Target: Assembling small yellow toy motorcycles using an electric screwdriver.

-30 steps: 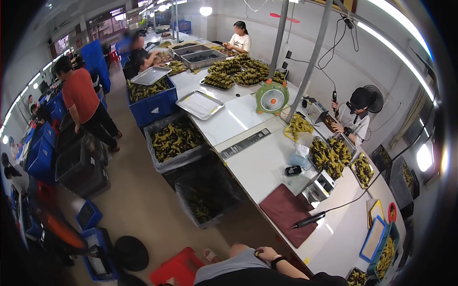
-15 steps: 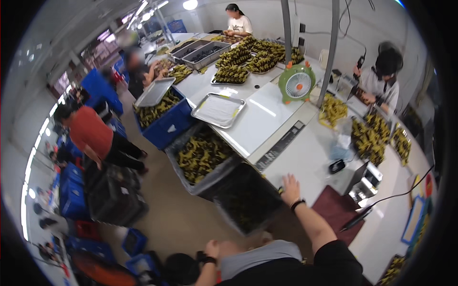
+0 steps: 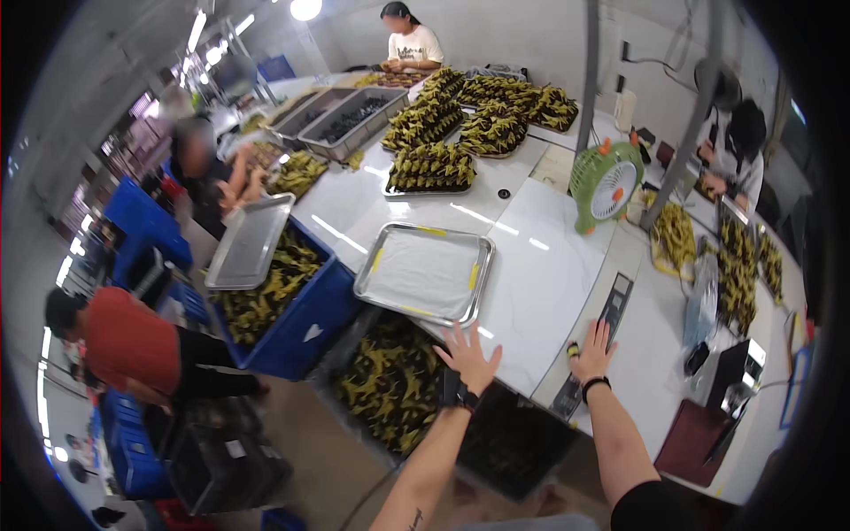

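My left hand (image 3: 469, 361), fingers spread, hovers at the near edge of a shallow metal tray (image 3: 485, 281) lined with a white sheet that has yellow strips. Whether its fingertips touch the tray rim I cannot tell. My right hand (image 3: 596, 357) is stretched out over the table beside a dark inset strip (image 3: 614, 305), with nothing gripped in the fingers. A small black and yellow piece (image 3: 574, 350) shows by its thumb; I cannot make out what it is. Below my left hand stands a lined bin (image 3: 381, 389) full of yellow and dark pieces.
A blue crate (image 3: 305, 323) of similar pieces carries another metal tray (image 3: 252, 239). Loaded trays (image 3: 430, 170) and grey bins (image 3: 354, 124) stand farther back. A green fan (image 3: 606, 184) is near a pole. A maroon mat (image 3: 697, 442) lies right. Several people work around.
My left hand has risen from near my lap to the tray's edge. My right hand has reached farther forward along the table. The view has shifted toward the tray.
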`<state>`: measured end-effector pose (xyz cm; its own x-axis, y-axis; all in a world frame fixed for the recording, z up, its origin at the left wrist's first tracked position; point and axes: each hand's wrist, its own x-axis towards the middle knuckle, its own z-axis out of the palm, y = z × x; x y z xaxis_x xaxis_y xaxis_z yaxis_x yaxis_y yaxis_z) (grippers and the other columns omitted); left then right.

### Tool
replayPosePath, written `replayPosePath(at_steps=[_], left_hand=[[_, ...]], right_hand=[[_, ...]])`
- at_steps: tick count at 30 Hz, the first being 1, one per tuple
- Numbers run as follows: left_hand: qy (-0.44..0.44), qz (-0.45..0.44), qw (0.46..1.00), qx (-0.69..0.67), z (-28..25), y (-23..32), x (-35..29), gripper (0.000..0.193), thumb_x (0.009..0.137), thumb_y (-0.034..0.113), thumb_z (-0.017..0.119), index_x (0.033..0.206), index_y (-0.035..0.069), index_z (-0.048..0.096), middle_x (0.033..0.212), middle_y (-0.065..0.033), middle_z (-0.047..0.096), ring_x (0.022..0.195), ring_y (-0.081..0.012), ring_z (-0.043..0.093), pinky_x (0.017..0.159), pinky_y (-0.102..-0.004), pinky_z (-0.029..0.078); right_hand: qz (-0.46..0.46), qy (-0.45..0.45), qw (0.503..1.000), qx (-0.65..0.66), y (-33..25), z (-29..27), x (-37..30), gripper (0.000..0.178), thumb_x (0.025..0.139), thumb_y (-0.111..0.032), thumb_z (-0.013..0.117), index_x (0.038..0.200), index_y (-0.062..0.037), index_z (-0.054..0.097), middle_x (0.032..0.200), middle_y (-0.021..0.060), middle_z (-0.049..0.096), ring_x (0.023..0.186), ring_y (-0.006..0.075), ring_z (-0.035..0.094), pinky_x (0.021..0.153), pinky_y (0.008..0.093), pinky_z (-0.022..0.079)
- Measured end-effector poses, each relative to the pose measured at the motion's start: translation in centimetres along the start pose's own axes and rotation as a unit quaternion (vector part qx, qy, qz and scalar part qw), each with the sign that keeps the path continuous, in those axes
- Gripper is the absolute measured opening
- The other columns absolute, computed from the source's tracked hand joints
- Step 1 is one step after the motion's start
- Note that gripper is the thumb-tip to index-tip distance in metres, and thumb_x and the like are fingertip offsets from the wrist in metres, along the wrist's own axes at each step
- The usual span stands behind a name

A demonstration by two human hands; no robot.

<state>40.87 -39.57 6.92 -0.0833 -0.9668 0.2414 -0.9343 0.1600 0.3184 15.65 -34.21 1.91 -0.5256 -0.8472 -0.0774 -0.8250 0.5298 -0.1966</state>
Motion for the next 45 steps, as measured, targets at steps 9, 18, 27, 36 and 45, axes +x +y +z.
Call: replayPosePath(at_steps=[9,18,27,36,45], left_hand=[[-0.149,0.045,0.982,-0.108,3.8,-6.1,12.3,0.063,0.072,0.055,0.061,0.115,0.01,0.051,0.137,-0.0283,0.024,0.126,-0.0543,0.012,0.086,-0.0666,0.032],[-0.108,0.163,0.981,0.009,1.8,-9.5,18.1,0.063,0.062,0.054,0.067,0.104,0.008,0.057,0.128,-0.0235,0.042,0.126,-0.0509,0.021,0.083,-0.0629,0.036],[-0.071,0.196,0.976,0.061,-10.4,-15.1,26.7,0.046,0.054,0.039,0.076,0.062,0.004,0.047,0.061,-0.0127,0.053,0.071,-0.0364,0.056,0.08,-0.0438,0.045],[-0.156,0.142,0.961,0.178,-9.1,-32.4,37.7,0.021,0.07,0.027,0.065,0.074,0.007,0.058,0.078,-0.0129,0.061,0.078,-0.0325,0.06,0.069,-0.04,0.048],[-0.296,-0.157,0.84,0.426,-0.7,-39.0,42.5,0.035,0.087,0.029,0.045,0.119,0.019,0.054,0.121,-0.0087,0.055,0.111,-0.0201,0.052,0.09,-0.0457,0.04]], right_hand=[[-0.012,0.045,0.997,-0.066,0.0,-0.5,1.0,0.075,0.08,-0.036,0.053,0.14,-0.0064,0.018,0.147,0.014,0.015,0.136,0.0299,0.013,0.105,0.0557,0.009],[-0.011,0.023,0.999,-0.047,-1.3,-0.8,1.3,0.075,0.08,-0.034,0.055,0.14,-0.0053,0.018,0.146,0.0149,0.017,0.135,0.0306,0.015,0.106,0.0551,0.009],[-0.01,0.017,0.999,-0.038,-0.9,-1.1,1.3,0.075,0.081,-0.038,0.052,0.139,-0.0038,0.02,0.145,0.0158,0.018,0.135,0.0325,0.015,0.106,0.0546,0.008],[-0.023,0.023,0.999,-0.039,-1.1,-0.5,1.6,0.075,0.081,-0.041,0.05,0.139,-0.0033,0.021,0.145,0.0167,0.019,0.134,0.0329,0.016,0.106,0.0546,0.008],[-0.014,0.01,0.999,-0.031,-1.6,-0.7,1.6,0.078,0.079,-0.044,0.05,0.139,-0.0033,0.021,0.145,0.0173,0.019,0.134,0.0336,0.016,0.105,0.0555,0.007]])
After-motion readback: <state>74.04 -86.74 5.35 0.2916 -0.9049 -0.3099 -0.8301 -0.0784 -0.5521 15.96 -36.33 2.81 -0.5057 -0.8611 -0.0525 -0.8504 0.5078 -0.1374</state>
